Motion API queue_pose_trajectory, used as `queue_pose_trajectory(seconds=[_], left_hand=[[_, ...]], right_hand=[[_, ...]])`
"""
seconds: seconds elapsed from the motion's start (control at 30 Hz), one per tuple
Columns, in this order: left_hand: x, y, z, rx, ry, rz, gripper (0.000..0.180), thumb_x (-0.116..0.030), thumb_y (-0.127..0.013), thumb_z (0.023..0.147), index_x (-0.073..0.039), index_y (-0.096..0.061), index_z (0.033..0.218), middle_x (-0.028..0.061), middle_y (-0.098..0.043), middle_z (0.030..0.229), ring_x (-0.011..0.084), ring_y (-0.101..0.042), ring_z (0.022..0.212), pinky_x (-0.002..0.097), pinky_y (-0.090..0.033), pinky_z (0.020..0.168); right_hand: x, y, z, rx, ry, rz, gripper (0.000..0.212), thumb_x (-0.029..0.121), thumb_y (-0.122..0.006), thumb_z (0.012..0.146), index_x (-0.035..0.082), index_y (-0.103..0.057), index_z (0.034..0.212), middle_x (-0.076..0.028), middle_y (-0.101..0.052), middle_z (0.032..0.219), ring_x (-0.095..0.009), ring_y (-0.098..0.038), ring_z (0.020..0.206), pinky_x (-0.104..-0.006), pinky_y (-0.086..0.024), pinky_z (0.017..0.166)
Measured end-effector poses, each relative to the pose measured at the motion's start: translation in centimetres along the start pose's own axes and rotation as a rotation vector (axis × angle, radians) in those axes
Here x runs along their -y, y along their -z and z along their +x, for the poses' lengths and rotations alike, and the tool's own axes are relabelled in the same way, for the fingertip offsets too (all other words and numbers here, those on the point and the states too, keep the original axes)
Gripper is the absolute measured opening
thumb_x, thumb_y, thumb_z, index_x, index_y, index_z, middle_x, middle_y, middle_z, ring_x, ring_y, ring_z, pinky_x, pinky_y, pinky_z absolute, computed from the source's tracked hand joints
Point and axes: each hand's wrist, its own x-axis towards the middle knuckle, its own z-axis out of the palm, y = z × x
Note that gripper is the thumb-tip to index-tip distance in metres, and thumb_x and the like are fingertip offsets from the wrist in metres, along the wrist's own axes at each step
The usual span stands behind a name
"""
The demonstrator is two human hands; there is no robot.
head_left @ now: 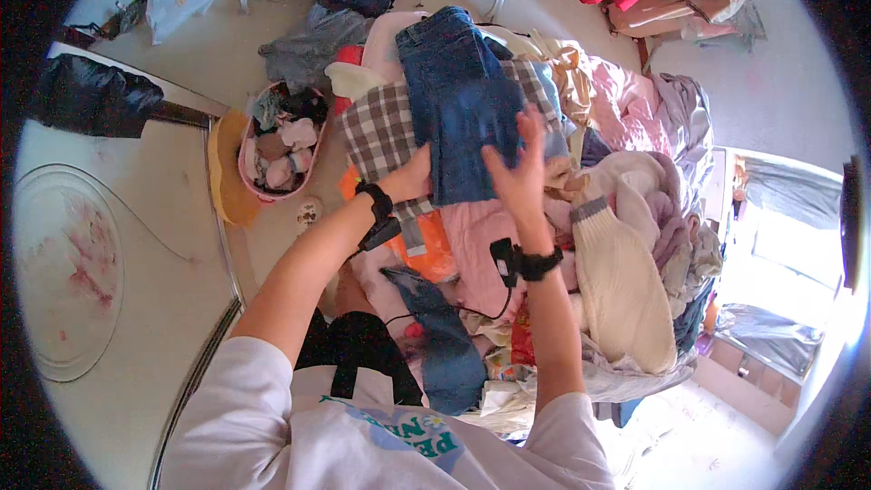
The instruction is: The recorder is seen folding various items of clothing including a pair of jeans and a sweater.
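Note:
A folded pair of blue jeans [463, 118] lies lengthwise on top of a heap of clothes. At its lower left edge, my left hand [410, 176] is closed on the denim, its fingertips mostly hidden by the cloth. My right hand [521, 172] is open beside the right edge, fingers spread and pointing away from me. Under the jeans shows a brown-and-white checked cloth [379, 130]. Nearer to me are a pink cloth [481, 249], an orange bag [426, 252] and another blue denim piece [445, 349].
A cream knitted sweater [626, 286] and a pink patterned garment [621, 100] lie right of the jeans. On the left stand a pink basket of small clothes [249, 177] and a yellow curved object [233, 168]. A grey plastic bag [313, 45] lies beyond the basket.

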Motion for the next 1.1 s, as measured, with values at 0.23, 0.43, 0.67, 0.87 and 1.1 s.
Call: queue_pose_trajectory(seconds=[0.23,0.43,0.67,0.87,1.1], left_hand=[[0.8,-1.8,-1.7,-0.162,-0.013,0.298,0.065,-0.046,-0.060,0.083,-0.007,-0.042,0.131,0.0076,-0.052,0.124,0.0219,-0.051,0.111,0.0345,-0.040,0.096],[-0.1,-2.8,-1.5,-0.456,0.254,0.580,0.078,-0.061,-0.057,0.078,-0.005,-0.042,0.130,0.0070,-0.054,0.122,0.0207,-0.052,0.108,0.0345,-0.040,0.091],[0.3,-1.0,-2.6,-0.141,0.201,0.412,0.071,-0.062,-0.045,0.085,-0.007,-0.044,0.130,0.0041,-0.053,0.123,0.0200,-0.050,0.109,0.0365,-0.038,0.092],[1.2,-3.5,-4.0,-0.058,0.103,0.344,0.059,-0.053,-0.048,0.088,-0.007,-0.050,0.125,0.0025,-0.054,0.121,0.0183,-0.050,0.108,0.0341,-0.039,0.090],[0.8,-9.7,-7.3,-0.057,-0.015,0.583,0.067,-0.056,-0.044,0.088,-0.001,-0.045,0.127,0.0068,-0.054,0.121,0.0206,-0.049,0.109,0.0315,-0.038,0.093]], right_hand=[[-7.9,1.8,-1.3,0.264,0.225,-0.856,0.069,0.014,-0.072,0.064,0.008,-0.044,0.127,-0.025,-0.034,0.134,-0.044,-0.033,0.123,-0.0494,-0.031,0.101],[-11.5,5.2,-5.2,-0.402,0.001,-0.422,0.060,0.016,-0.076,0.069,-0.001,-0.047,0.120,-0.019,-0.043,0.125,-0.027,-0.042,0.117,-0.0368,-0.038,0.095],[-8.5,-0.3,-8.0,-0.193,-0.785,0.446,0.045,0.028,-0.061,0.086,0.001,-0.049,0.120,-0.011,-0.054,0.116,-0.021,-0.052,0.106,-0.0274,-0.040,0.090],[-5.2,-1.6,-6.6,-0.272,-0.820,1.023,0.043,0.019,-0.055,0.088,0.001,-0.043,0.126,-0.014,-0.049,0.125,-0.027,-0.049,0.113,-0.0387,-0.039,0.099],[-3.5,1.2,-10.2,-0.525,-0.523,0.671,0.047,0.017,-0.060,0.086,-0.003,-0.043,0.124,-0.012,-0.050,0.122,-0.025,-0.052,0.107,-0.0362,-0.042,0.093]])
